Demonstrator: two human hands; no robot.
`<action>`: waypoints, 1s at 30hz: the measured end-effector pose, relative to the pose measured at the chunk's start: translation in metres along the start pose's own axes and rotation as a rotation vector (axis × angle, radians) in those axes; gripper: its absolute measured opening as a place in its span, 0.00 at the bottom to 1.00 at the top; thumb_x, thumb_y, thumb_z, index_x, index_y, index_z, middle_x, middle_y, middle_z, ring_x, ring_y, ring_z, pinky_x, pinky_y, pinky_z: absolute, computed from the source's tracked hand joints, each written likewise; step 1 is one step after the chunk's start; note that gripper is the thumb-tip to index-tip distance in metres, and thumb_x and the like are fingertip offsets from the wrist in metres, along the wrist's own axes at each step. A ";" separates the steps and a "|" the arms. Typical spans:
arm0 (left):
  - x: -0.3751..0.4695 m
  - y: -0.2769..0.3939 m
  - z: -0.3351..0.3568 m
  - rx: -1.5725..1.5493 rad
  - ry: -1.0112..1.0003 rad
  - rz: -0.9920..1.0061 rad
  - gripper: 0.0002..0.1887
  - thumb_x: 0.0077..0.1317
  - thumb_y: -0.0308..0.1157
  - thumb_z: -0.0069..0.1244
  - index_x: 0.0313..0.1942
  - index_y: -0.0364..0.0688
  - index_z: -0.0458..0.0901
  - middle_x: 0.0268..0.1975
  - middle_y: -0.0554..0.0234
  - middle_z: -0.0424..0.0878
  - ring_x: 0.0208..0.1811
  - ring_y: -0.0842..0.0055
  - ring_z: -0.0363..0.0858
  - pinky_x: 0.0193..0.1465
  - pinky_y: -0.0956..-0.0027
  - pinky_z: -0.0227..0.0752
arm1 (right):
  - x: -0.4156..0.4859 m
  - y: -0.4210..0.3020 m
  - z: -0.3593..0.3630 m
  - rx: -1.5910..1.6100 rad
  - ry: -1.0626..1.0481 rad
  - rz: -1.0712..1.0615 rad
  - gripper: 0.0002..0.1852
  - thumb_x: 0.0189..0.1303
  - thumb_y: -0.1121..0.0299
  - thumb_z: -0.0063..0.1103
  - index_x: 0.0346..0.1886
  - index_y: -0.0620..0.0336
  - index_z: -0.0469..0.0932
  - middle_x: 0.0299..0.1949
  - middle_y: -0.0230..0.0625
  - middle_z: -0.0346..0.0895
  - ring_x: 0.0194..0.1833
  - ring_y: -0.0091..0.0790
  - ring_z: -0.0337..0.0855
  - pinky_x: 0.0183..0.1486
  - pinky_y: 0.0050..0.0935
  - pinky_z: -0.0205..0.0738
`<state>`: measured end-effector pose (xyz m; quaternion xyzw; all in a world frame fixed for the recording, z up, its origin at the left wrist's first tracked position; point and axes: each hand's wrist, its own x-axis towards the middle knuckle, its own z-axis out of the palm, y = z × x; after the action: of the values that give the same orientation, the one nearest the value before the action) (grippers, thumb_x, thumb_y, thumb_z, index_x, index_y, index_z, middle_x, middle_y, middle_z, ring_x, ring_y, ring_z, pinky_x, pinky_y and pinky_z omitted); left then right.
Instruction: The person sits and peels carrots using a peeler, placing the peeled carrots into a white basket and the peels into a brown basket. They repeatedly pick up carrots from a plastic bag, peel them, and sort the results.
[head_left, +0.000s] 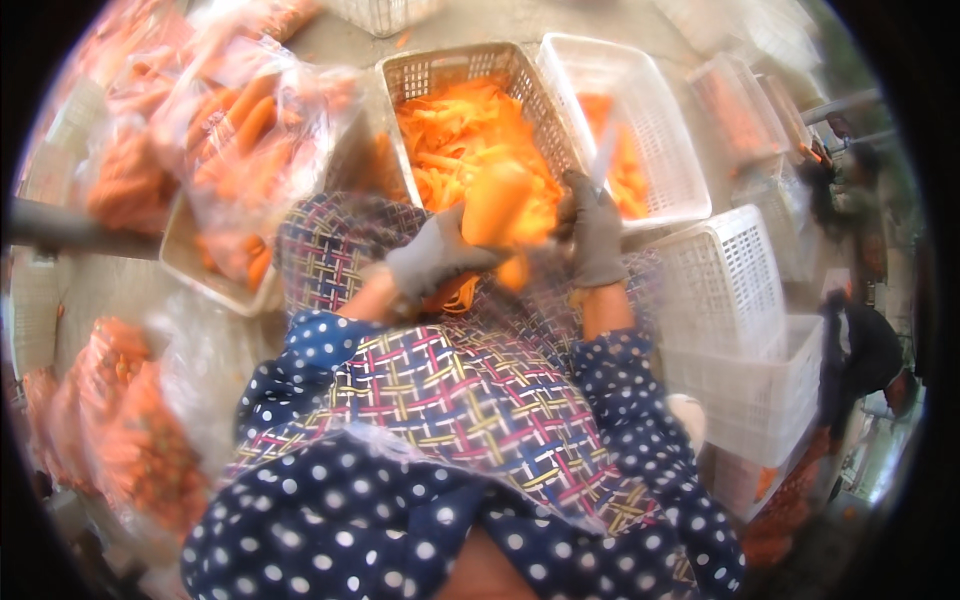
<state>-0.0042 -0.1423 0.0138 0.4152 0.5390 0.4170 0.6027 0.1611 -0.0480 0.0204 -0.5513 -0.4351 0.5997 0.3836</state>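
Note:
My left hand, in a grey glove, grips a thick peeled carrot, which is blurred. The carrot is raised above the near end of a plastic crate heaped with orange carrot peelings. In my gloved right hand is a knife-like tool with a pale blade pointing up and away from me; its handle is mostly hidden by my fingers. The blade is apart from the carrot. Below the carrot, an orange piece shows between my hands, too blurred to name exactly.
At the right of the peelings stands a white crate with orange pieces inside. Clear bags of carrots sit on a crate at the left, with more bags below. Stacked white crates stand on my right, near a bending person.

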 end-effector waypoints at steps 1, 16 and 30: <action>0.001 0.002 0.000 0.134 0.065 0.025 0.26 0.47 0.34 0.58 0.46 0.34 0.71 0.36 0.57 0.79 0.37 0.75 0.78 0.42 0.71 0.71 | -0.001 -0.003 0.001 0.081 0.012 -0.033 0.18 0.58 0.62 0.51 0.45 0.67 0.70 0.17 0.34 0.66 0.13 0.27 0.67 0.17 0.25 0.69; -0.019 0.028 0.008 -0.018 -0.033 -0.135 0.27 0.48 0.37 0.58 0.47 0.32 0.71 0.35 0.61 0.78 0.34 0.80 0.75 0.37 0.75 0.70 | 0.017 -0.050 0.011 0.715 0.114 -0.222 0.10 0.55 0.63 0.56 0.25 0.56 0.69 0.11 0.21 0.48 0.12 0.18 0.51 0.18 0.22 0.59; 0.009 0.029 0.023 -0.153 -0.069 0.003 0.21 0.51 0.32 0.54 0.44 0.31 0.70 0.29 0.61 0.76 0.26 0.79 0.74 0.29 0.76 0.69 | 0.010 -0.032 -0.002 0.518 0.244 -0.191 0.13 0.57 0.62 0.54 0.39 0.62 0.71 0.12 0.25 0.53 0.13 0.22 0.55 0.18 0.27 0.62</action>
<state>0.0173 -0.1258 0.0401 0.3830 0.4839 0.4434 0.6501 0.1616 -0.0275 0.0474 -0.4598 -0.2681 0.5812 0.6156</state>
